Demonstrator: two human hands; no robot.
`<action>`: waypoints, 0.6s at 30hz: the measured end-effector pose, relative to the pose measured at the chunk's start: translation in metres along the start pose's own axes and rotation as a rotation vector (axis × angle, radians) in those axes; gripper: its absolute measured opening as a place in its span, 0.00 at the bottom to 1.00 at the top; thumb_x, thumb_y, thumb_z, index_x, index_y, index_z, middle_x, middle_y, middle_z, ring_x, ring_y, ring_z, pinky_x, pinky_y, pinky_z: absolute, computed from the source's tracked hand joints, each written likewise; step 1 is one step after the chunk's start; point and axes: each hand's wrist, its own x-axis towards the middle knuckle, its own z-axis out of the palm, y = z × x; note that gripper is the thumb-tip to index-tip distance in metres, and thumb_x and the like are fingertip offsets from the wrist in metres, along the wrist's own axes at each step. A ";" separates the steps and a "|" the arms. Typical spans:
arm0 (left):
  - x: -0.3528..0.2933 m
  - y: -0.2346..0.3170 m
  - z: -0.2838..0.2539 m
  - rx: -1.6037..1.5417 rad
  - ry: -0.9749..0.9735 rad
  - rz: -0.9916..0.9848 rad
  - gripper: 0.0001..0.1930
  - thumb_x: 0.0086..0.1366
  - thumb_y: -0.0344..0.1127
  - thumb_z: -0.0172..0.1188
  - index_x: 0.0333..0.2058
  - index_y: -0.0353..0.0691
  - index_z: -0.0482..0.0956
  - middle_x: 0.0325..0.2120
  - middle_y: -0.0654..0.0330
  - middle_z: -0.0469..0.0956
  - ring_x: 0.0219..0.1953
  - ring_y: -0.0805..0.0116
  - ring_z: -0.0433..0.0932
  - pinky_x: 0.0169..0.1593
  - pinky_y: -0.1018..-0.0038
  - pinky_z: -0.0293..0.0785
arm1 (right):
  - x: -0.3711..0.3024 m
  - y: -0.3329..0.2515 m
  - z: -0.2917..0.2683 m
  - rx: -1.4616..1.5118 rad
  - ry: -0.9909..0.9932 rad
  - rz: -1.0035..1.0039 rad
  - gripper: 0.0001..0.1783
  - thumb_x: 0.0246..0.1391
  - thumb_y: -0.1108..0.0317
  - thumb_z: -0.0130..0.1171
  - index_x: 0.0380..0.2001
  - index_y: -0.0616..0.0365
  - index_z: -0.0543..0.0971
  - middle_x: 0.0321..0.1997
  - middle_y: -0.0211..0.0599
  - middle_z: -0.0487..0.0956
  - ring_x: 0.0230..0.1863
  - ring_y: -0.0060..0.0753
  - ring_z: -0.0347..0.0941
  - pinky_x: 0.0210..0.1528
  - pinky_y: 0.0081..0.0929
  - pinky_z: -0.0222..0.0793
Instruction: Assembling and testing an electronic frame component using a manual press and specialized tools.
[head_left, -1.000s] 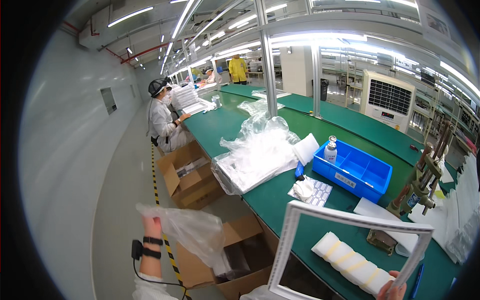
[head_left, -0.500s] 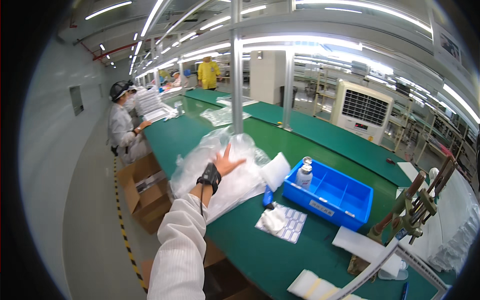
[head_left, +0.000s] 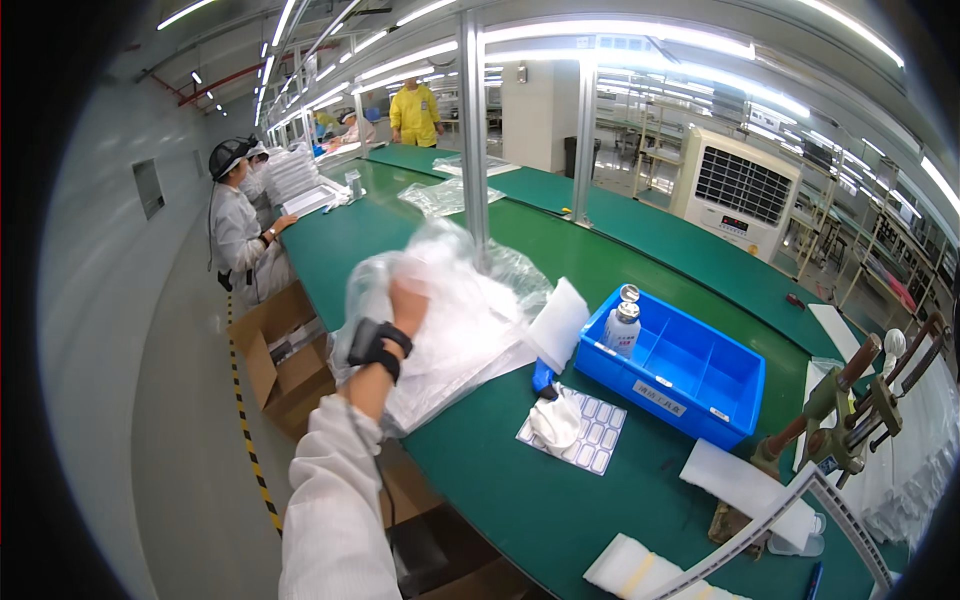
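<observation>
My left hand (head_left: pixel 408 303), with a black strap and device on its wrist, is at a pile of clear plastic bags and white sheet material (head_left: pixel 465 325) on the green bench. Motion blurs the hand, and its fingers are partly lost against the plastic, so their grip cannot be made out. A white foam piece (head_left: pixel 560 318) leans at the right side of the pile. Just in front of it lie a blue-handled tool (head_left: pixel 543 377), a crumpled white cloth (head_left: pixel 555 420) and a sheet of blue-bordered labels (head_left: pixel 600 432). My right hand is out of view.
A blue divided bin (head_left: pixel 700 385) holds a white bottle (head_left: pixel 621 330). To the right stand a green metal hand press (head_left: pixel 850 420), foam pieces (head_left: pixel 745 492) and a pale curved frame (head_left: pixel 850 520). A metal post (head_left: pixel 473 130) rises behind the bags. An open cardboard box (head_left: pixel 285 360) sits left of the bench.
My left hand has moved left and slightly up across the plastic, from spread fingers to a blur. The bags' upper part has shifted and bunched. The view has turned slightly.
</observation>
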 end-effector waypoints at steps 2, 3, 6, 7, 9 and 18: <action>-0.001 -0.044 -0.076 0.255 0.170 0.107 0.15 0.66 0.32 0.55 0.49 0.31 0.74 0.51 0.47 0.75 0.53 0.55 0.73 0.58 0.61 0.69 | 0.013 0.005 -0.022 0.091 -0.043 0.066 0.29 0.65 0.44 0.49 0.57 0.55 0.68 0.19 0.28 0.63 0.13 0.23 0.51 0.14 0.25 0.47; -0.016 -0.053 -0.110 0.470 0.142 0.047 0.16 0.70 0.33 0.52 0.53 0.31 0.72 0.53 0.48 0.74 0.54 0.59 0.72 0.62 0.62 0.66 | 0.013 0.006 -0.026 0.114 -0.043 0.072 0.29 0.65 0.44 0.49 0.58 0.55 0.67 0.19 0.28 0.63 0.13 0.23 0.51 0.14 0.25 0.47; -0.129 -0.030 -0.213 -1.218 0.308 -0.694 0.20 0.76 0.37 0.43 0.59 0.31 0.67 0.54 0.53 0.73 0.55 0.59 0.72 0.63 0.63 0.66 | -0.001 -0.001 0.038 -0.094 0.090 -0.078 0.24 0.66 0.43 0.47 0.47 0.53 0.72 0.21 0.28 0.64 0.14 0.25 0.51 0.15 0.25 0.48; -0.178 -0.031 -0.240 -1.121 0.355 -0.743 0.20 0.75 0.37 0.43 0.59 0.31 0.67 0.54 0.53 0.73 0.55 0.59 0.72 0.63 0.63 0.66 | 0.003 -0.002 0.020 -0.106 0.077 -0.052 0.24 0.66 0.43 0.47 0.47 0.53 0.72 0.21 0.28 0.64 0.14 0.25 0.51 0.15 0.25 0.48; -0.307 -0.033 -0.260 -0.789 0.413 -0.824 0.21 0.74 0.37 0.44 0.60 0.32 0.66 0.55 0.53 0.73 0.56 0.59 0.71 0.64 0.63 0.65 | 0.013 -0.001 -0.025 -0.019 0.014 0.053 0.25 0.63 0.38 0.49 0.34 0.51 0.74 0.20 0.29 0.64 0.14 0.25 0.52 0.16 0.25 0.49; -0.645 0.053 -0.023 -0.093 -0.448 -0.535 0.22 0.64 0.28 0.51 0.58 0.35 0.69 0.52 0.52 0.76 0.54 0.53 0.74 0.58 0.63 0.70 | 0.038 -0.114 -0.266 -0.127 -0.671 0.367 0.29 0.58 0.35 0.54 0.35 0.52 0.76 0.19 0.27 0.65 0.14 0.24 0.55 0.18 0.23 0.56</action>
